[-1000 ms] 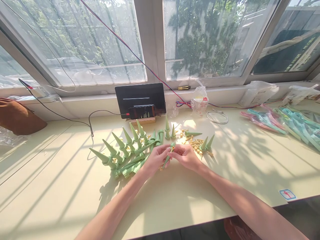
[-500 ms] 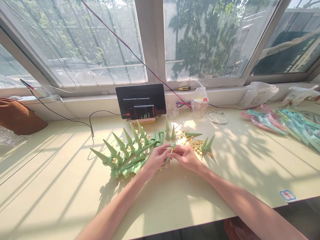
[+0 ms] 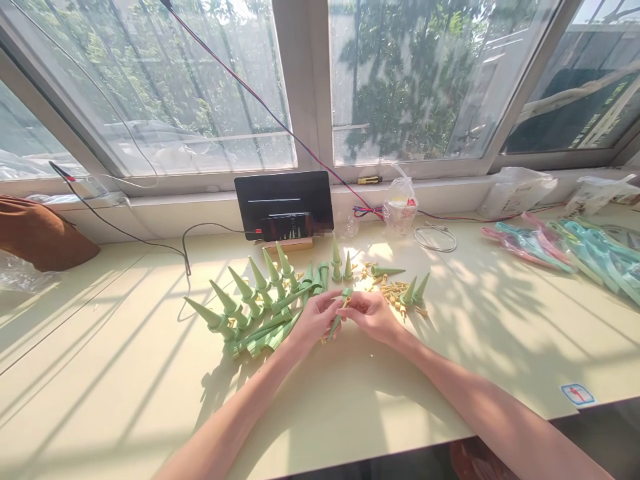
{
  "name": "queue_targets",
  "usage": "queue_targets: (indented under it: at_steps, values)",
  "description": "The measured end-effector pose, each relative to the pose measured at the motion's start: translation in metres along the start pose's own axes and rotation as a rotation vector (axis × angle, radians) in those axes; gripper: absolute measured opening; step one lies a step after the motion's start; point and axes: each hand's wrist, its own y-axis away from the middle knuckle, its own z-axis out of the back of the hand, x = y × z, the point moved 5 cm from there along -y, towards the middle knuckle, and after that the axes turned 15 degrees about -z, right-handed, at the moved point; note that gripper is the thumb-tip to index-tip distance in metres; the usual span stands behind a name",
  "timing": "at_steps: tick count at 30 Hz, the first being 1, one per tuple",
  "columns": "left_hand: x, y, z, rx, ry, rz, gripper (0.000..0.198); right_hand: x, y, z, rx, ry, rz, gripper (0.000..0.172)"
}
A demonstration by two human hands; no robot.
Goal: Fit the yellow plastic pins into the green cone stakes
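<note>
My left hand (image 3: 316, 319) is closed around a green plastic cone (image 3: 334, 328), its narrow tip pointing down towards me. My right hand (image 3: 374, 316) pinches a small yellow peg (image 3: 346, 303) at the wide, collared upper end of that cone. The fingertips of both hands nearly meet there and hide part of the pieces. To the left of my hands, several green cones (image 3: 242, 285) stand on collared bases beside long green tubes (image 3: 270, 328) lying in a pile. Right of my right hand is a heap of loose yellow pegs (image 3: 395, 291), with two upright green cones (image 3: 415, 291) at its edge.
Behind the pieces, a tablet (image 3: 285, 193) and a phone (image 3: 286, 227) lean on a stand by the window. A bagged cup (image 3: 400, 208) and a coiled white cable (image 3: 435, 239) are right of it. Pastel plastic items (image 3: 590, 247) lie far right; a brown bag (image 3: 45, 233) far left.
The view has shifted very slightly. Both hands stay together at the cone and the yellow peg, with hardly any movement of the fingers.
</note>
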Motion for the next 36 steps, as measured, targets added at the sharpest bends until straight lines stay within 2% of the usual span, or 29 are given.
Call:
queue_targets:
  at_steps: [7, 11, 15, 18, 26, 29, 33, 36]
  values:
    - [-0.003, 0.001, -0.002, 0.004, -0.023, -0.012, 0.058, -0.002, -0.001, -0.001, 0.002, 0.015, -0.018, 0.042]
    - [-0.005, 0.000, 0.003, -0.086, -0.092, -0.049, 0.058, -0.001, -0.002, -0.002, 0.004, 0.035, -0.015, 0.045]
    - [-0.008, -0.002, 0.011, -0.197, -0.123, -0.101, 0.055, -0.004, -0.003, 0.003, -0.094, 0.053, -0.054, 0.035]
    - [-0.008, -0.002, 0.013, -0.239, -0.113, -0.081, 0.055, -0.005, -0.004, 0.005, -0.108, 0.051, -0.061, 0.030]
    - [-0.006, -0.001, 0.010, -0.204, -0.153, -0.082, 0.045, -0.004, -0.006, 0.006, -0.108, 0.122, -0.027, 0.029]
    - [-0.008, -0.002, 0.012, -0.185, -0.195, -0.156, 0.040, -0.005, -0.007, 0.008, -0.139, 0.126, -0.040, 0.031]
    - [-0.010, -0.002, 0.011, -0.087, -0.354, -0.265, 0.035, -0.006, -0.009, 0.012, -0.171, 0.123, -0.056, 0.035]
    - [-0.011, -0.003, 0.011, -0.079, -0.464, -0.337, 0.026, -0.007, -0.011, 0.013, -0.165, 0.113, -0.083, 0.036]
